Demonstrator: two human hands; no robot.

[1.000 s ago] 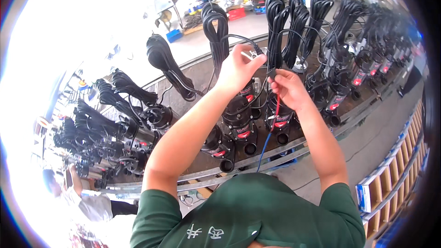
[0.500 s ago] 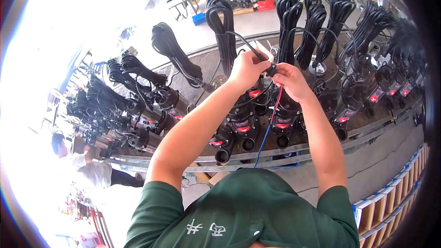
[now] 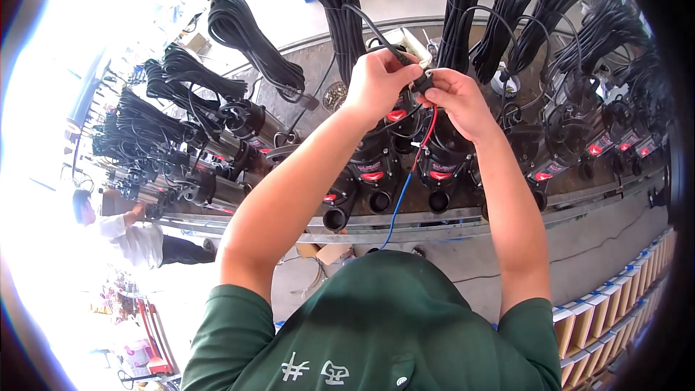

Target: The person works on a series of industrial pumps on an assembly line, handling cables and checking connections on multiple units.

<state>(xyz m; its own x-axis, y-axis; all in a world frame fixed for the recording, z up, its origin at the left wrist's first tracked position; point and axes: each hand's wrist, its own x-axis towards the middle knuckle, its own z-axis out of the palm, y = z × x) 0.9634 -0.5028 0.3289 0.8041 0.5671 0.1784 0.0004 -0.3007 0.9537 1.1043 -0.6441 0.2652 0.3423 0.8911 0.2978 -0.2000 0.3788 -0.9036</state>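
At upper centre of the frame, the end of a black cable (image 3: 375,27) is pinched between thumb and fingers of the left hand (image 3: 382,85), and just right of it a black connector (image 3: 423,83), with a red wire (image 3: 430,128) hanging below, is gripped by the fingertips of the right hand (image 3: 457,105). Red-marked labels (image 3: 439,174) are borne by the pumps at centre, and white characters (image 3: 316,371) by the green shirt (image 3: 384,311) at lower centre. Small pieces are held in a round container (image 3: 334,95) left of the left hand, while the contents of the white bowl (image 3: 509,87) at upper right cannot be made out.
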